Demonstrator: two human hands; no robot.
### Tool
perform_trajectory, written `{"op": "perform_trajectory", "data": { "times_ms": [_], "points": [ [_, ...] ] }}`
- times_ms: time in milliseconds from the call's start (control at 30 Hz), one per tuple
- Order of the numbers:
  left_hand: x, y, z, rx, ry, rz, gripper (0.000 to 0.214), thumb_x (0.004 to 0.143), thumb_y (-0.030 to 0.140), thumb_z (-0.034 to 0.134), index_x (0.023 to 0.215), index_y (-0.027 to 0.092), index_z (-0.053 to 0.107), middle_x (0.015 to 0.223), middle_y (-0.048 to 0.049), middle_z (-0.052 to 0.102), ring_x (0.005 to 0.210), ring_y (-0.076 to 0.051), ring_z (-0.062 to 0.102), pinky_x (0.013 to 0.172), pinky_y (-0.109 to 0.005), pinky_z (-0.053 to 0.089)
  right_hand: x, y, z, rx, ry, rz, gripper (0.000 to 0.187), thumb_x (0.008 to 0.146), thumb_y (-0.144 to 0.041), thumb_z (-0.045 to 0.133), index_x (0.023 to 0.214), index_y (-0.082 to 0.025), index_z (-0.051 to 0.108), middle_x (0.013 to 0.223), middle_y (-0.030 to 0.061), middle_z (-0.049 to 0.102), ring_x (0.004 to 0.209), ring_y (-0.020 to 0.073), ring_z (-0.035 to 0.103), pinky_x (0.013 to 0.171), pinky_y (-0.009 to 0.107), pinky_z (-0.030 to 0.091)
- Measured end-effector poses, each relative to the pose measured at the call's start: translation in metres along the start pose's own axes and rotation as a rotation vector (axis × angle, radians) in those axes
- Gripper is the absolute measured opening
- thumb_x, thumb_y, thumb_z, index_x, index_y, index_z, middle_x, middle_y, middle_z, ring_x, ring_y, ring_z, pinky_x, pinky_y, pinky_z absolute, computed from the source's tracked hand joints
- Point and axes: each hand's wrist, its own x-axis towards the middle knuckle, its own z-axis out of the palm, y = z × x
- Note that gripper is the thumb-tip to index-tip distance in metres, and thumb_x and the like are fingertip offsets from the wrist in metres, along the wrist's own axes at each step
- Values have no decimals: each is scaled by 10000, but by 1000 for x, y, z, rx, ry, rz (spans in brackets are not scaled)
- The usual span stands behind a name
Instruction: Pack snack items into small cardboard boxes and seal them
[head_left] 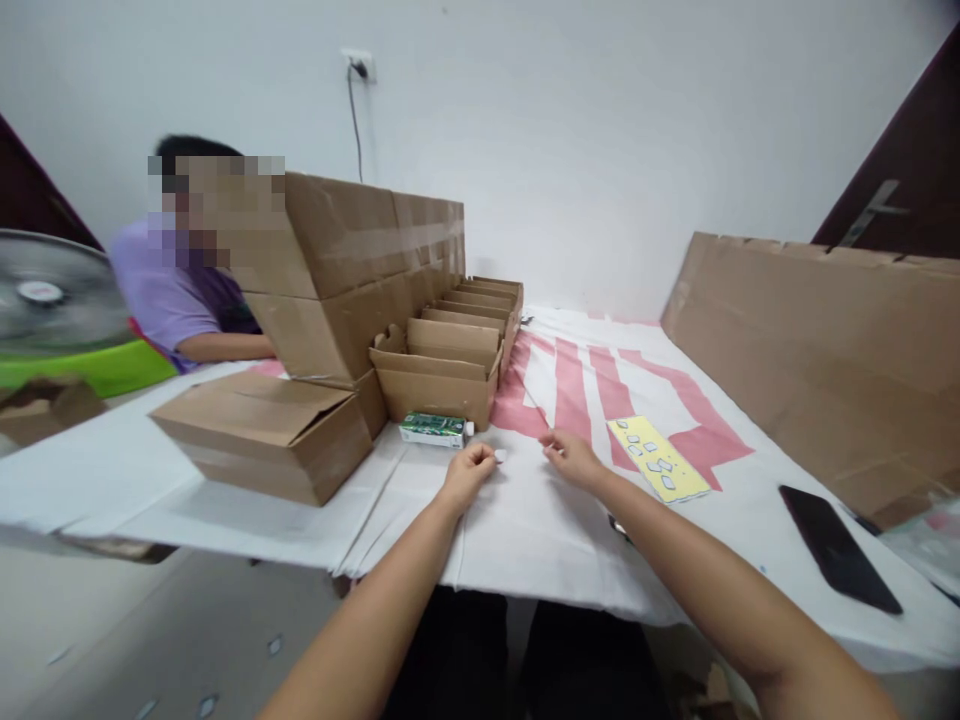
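My left hand [469,468] rests on the white table cover with its fingers curled, pinching a small white piece [500,456] at the fingertips. My right hand [571,457] lies just to the right, fingers curled loosely, its tips close to the same piece; whether it holds anything is unclear. A green and white small box [433,428] lies just beyond my left hand. A yellow sheet [658,458] with several small white stickers lies to the right of my right hand.
A row of open cardboard boxes [442,375] runs away from me, with a larger closed carton [262,430] at the left. Flat cardboard [825,350] leans along the right. A black phone [836,548] lies near the right. A person in purple [180,290] sits at the far left beside a fan [52,295].
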Motion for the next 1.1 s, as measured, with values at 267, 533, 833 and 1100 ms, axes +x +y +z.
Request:
{"op": "perform_trajectory", "data": {
  "times_ms": [267,533,833,1100],
  "points": [
    [-2,7,-2,22,-53,20,209,628,356,636,569,171,560,533,38,503,543,-114,437,546,-224,323,16,-38,52,159,-98,-119,122,776,-203,631,889,-170,666,790,-5,702,686,117,631,620,210,490],
    [0,0,-1,11,-24,4,224,652,393,637,661,174,587,628,8,594,603,-134,509,590,-235,375,21,27,-28,-152,85,11,178,785,-116,577,831,-227,708,925,16,678,929,162,585,821,245,436],
    [2,-2,-1,44,-15,-6,199,623,370,652,619,180,592,583,17,583,572,-136,498,568,-240,361,-29,140,-121,-562,190,368,258,799,-93,485,886,-173,715,988,114,664,943,225,568,760,280,392],
    [3,-2,0,67,-25,-11,221,627,395,640,623,180,589,595,13,589,583,-137,499,582,-243,365,-43,163,-135,-575,-46,384,224,687,-88,578,806,-209,725,875,42,710,815,183,617,646,232,370]
  ]
}}
